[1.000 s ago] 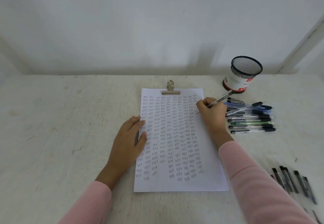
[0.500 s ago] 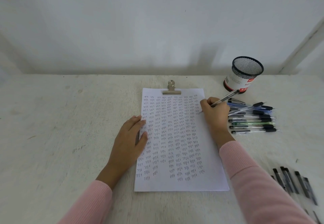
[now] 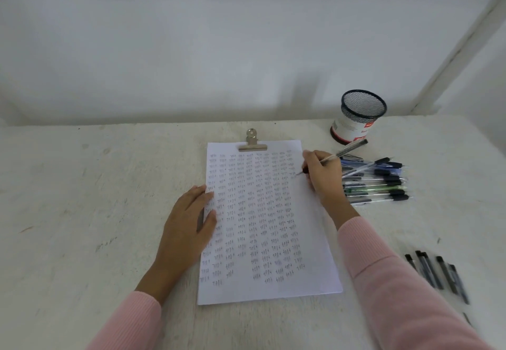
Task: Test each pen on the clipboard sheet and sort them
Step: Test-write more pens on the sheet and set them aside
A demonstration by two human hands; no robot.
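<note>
The right grip (image 3: 323, 176) is pinching a pen (image 3: 347, 149), tip on the sheet (image 3: 273, 292); the left grip (image 3: 189, 221) is lying flat, fingers straight, pressing the sheet's left edge.

Left grip (image 3: 189, 223) lies flat, fingers straight; right grip (image 3: 323, 174) pinches a pen (image 3: 351, 145)

Bare table (image 3: 82, 213) at the frame's left gives free passage. On the right a cup (image 3: 358, 119), a pen pile (image 3: 375, 182) below it and dark pens (image 3: 438, 273) at lower right block, with a gap between them.
</note>
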